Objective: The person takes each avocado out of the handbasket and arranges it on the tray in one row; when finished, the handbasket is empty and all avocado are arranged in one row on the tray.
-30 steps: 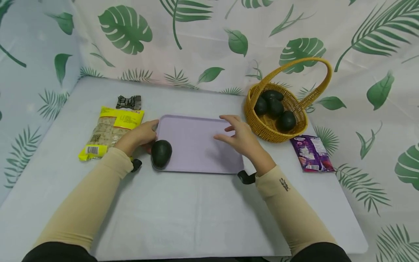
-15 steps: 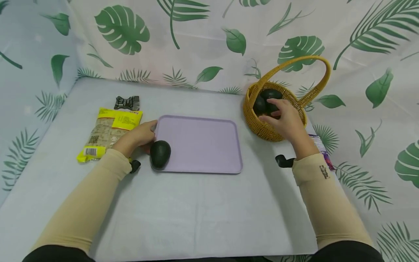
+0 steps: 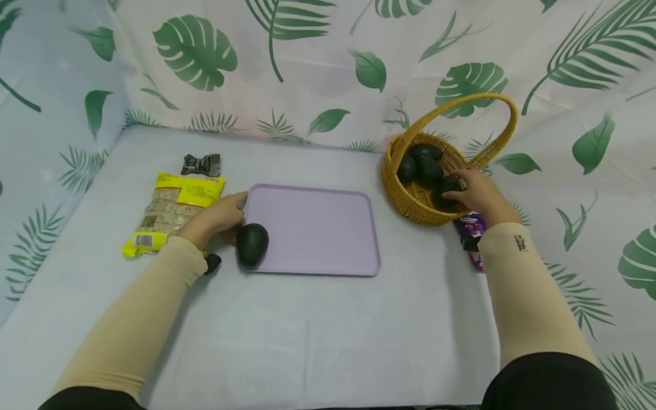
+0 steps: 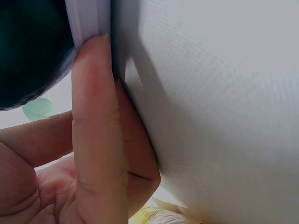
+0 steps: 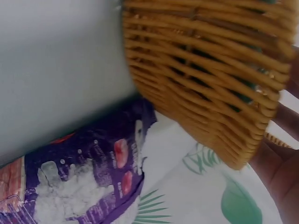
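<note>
A purple tray (image 3: 318, 228) lies on the table with a dark avocado (image 3: 252, 245) on its front left corner. My left hand (image 3: 217, 216) holds the tray's left edge; in the left wrist view a long finger (image 4: 96, 107) has its tip on the rim, close to the avocado. My right hand (image 3: 479, 191) reaches over the near right rim of a wicker basket (image 3: 415, 208). Its thumb and fingers lie round a dark avocado (image 3: 447, 191) inside. In the right wrist view the basket's woven side (image 5: 201, 65) hides most of that grip.
Several more avocados (image 3: 426, 165) sit in the basket, whose tall handle (image 3: 504, 125) arches above. A purple packet (image 3: 471, 225) lies partly under my right wrist. At left are a yellow bag (image 3: 174, 208) and a small black wrapped packet (image 3: 201, 165).
My right hand has moved right from above the tray to the basket, and its fingers have closed round the avocado near the front rim. My left hand stays at the tray.
</note>
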The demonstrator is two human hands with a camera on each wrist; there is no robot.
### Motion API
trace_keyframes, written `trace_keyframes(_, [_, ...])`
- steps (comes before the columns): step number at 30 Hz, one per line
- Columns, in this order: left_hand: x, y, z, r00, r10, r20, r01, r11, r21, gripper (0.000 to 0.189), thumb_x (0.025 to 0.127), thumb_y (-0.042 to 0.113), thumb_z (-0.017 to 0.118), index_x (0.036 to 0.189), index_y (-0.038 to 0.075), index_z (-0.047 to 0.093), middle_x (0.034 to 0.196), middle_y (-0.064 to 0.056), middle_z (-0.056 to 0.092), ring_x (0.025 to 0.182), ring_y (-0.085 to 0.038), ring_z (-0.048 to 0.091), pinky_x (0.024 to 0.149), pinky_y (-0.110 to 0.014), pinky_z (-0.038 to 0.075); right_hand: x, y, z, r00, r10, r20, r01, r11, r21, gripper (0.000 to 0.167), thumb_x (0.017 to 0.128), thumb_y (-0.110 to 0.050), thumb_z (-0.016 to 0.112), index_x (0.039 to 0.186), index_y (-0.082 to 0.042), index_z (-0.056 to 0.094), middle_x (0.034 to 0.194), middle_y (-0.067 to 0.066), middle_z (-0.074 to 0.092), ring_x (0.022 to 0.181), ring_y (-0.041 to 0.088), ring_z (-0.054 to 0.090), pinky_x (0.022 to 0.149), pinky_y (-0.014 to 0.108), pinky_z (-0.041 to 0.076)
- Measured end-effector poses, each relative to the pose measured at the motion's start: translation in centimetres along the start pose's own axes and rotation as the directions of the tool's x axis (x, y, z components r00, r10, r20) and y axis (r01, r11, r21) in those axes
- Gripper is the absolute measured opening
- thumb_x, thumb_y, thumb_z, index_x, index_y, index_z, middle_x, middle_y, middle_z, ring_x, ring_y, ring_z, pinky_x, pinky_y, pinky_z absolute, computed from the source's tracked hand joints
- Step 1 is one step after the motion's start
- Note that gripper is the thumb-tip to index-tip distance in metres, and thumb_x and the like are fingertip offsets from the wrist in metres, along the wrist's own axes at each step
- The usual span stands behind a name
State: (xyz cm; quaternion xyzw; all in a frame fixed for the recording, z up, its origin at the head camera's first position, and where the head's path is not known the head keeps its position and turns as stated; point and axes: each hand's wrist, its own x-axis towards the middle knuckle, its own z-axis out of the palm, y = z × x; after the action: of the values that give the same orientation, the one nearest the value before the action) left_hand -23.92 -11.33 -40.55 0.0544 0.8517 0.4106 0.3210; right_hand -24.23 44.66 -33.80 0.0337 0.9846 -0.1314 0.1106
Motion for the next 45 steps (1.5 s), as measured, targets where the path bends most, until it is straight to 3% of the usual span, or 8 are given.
trace_keyframes(7, [0.1, -0.1, 0.0, 1.0, -0.005, -0.005, 0.005, 1.0, -0.017, 0.079, 0.091, -0.003, 0.045, 0.16, 0.008, 0.008, 0.102, -0.023, 0.054, 0.066, -0.021, 0.06, 0.06, -0.035, 0.059, 0.9, 0.0, 0.7, 0.994, 0.077, 0.074, -0.077, 0.997, -0.009, 0.082, 0.09, -0.039, 0.072, 0.153, -0.006, 0.033, 0.151, 0.037, 0.021, 0.136, 0.059, 0.021, 0.108, 0.074, 0.02])
trace_keyframes(11, [0.0, -0.1, 0.1, 1.0, -0.003, -0.005, 0.003, 1.0, -0.016, 0.078, 0.091, -0.003, 0.043, 0.16, 0.007, 0.008, 0.105, -0.026, 0.055, 0.065, -0.022, 0.061, 0.06, -0.036, 0.06, 1.2, 0.1, 1.2, 0.992, 0.085, 0.096, -0.082, 0.996, -0.043, 0.082, 0.091, -0.038, 0.071, 0.154, -0.005, 0.031, 0.154, 0.037, 0.014, 0.138, 0.059, 0.016, 0.108, 0.074, 0.018])
trace_keyframes(25, [0.3, 0.0, 0.4, 0.999, -0.034, -0.01, 0.034, 0.999, -0.008, 0.079, 0.09, -0.002, 0.044, 0.16, 0.01, 0.01, 0.112, -0.025, 0.052, 0.069, -0.023, 0.061, 0.061, -0.034, 0.059, 0.7, 0.6, 1.9, 0.996, 0.072, 0.052, -0.072, 0.997, -0.004, 0.073, 0.092, -0.031, 0.069, 0.15, 0.0, 0.036, 0.146, 0.037, 0.023, 0.134, 0.056, 0.024, 0.107, 0.074, 0.022])
trace_keyframes(36, [0.1, 0.1, 0.2, 0.999, -0.04, -0.002, 0.04, 0.999, -0.001, 0.075, 0.093, 0.0, 0.041, 0.16, 0.01, 0.008, 0.096, -0.022, 0.057, 0.064, -0.022, 0.061, 0.059, -0.034, 0.059, 0.1, 0.2, 1.3, 0.996, 0.076, 0.039, -0.077, 0.997, 0.029, 0.072, 0.093, -0.035, 0.068, 0.149, -0.004, 0.037, 0.148, 0.037, 0.024, 0.133, 0.058, 0.026, 0.105, 0.074, 0.025])
trace_keyframes(45, [-0.2, 0.4, 0.2, 0.999, -0.041, 0.003, 0.041, 0.999, -0.008, 0.076, 0.094, -0.001, 0.043, 0.16, 0.01, 0.008, 0.094, -0.021, 0.059, 0.065, -0.022, 0.062, 0.06, -0.034, 0.059, -0.6, 0.2, 1.1, 0.997, 0.08, 0.008, -0.081, 0.993, 0.081, 0.074, 0.093, -0.039, 0.068, 0.15, -0.006, 0.036, 0.149, 0.037, 0.022, 0.133, 0.058, 0.026, 0.105, 0.075, 0.025])
